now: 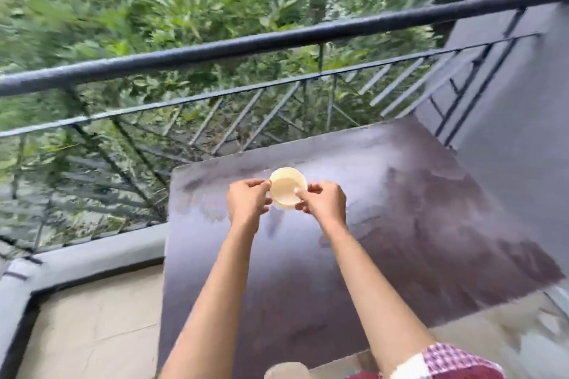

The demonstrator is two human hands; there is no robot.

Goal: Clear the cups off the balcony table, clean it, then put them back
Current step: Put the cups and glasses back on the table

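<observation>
A pale cream cup is seen from above over the middle of the dark brown balcony table. My left hand grips its left rim with thumb and fingers. My right hand grips its right rim the same way. Whether the cup's base touches the tabletop is hidden from me. The tabletop shows dull, streaky patches. At the bottom edge a second pale round rim, maybe another cup, is cut off by the frame.
A dark metal railing runs behind and to the left of the table, with green foliage beyond. A grey wall stands at the right. A grey curb borders the beige floor. Checked red-and-white cloth shows at bottom right.
</observation>
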